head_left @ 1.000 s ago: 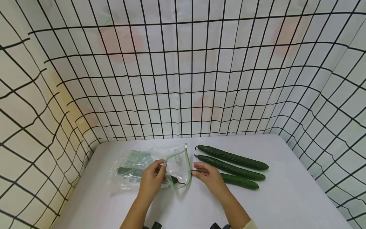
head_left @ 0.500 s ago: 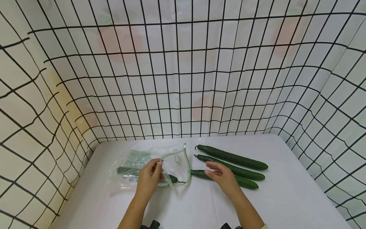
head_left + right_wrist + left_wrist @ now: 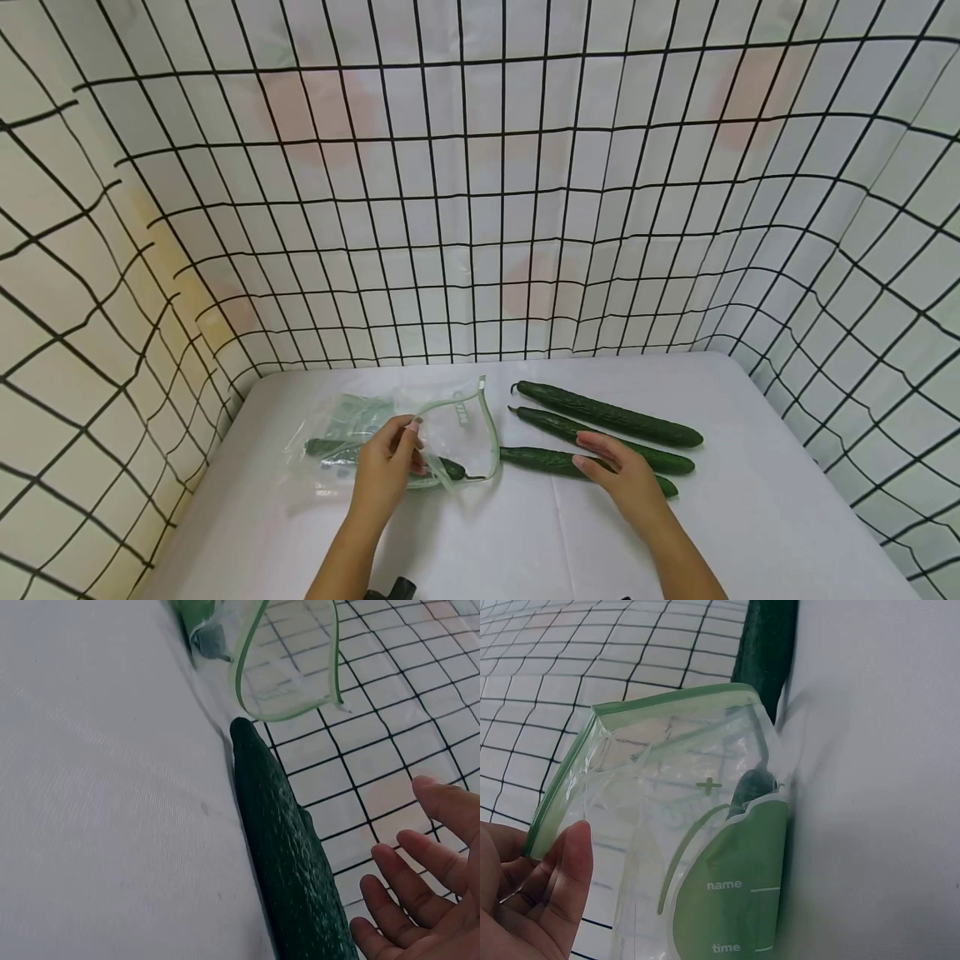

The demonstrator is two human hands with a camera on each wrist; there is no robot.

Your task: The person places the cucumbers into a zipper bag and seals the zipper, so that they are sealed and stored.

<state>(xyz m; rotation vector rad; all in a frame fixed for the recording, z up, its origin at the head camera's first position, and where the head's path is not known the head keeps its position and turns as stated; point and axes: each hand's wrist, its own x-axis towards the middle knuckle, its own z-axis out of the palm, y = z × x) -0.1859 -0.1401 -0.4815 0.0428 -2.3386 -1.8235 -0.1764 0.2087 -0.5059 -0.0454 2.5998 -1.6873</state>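
Note:
My left hand (image 3: 386,462) pinches the green-edged rim of a clear zip bag (image 3: 697,761), whose mouth stands open toward the right. Inside the bag lies one cucumber (image 3: 330,448), its stem end near the mouth. With fingers spread and nothing in it, my right hand (image 3: 622,475) hovers over the nearest loose cucumber (image 3: 536,458), hiding part of it. In the right wrist view that cucumber (image 3: 281,840) lies beside the fingers, its tip close to the bag's mouth (image 3: 240,675). Whether the right hand touches it, I cannot tell.
Two more cucumbers, a middle one (image 3: 555,423) and a far one (image 3: 611,412), lie slanted on the right of the white table (image 3: 480,558). A black wire grid (image 3: 480,200) stands along the back and both sides.
My right hand has moved right, from near the bag's mouth along the nearest cucumber, and its fingers have spread. The left hand has shifted slightly left, still holding the bag's rim.

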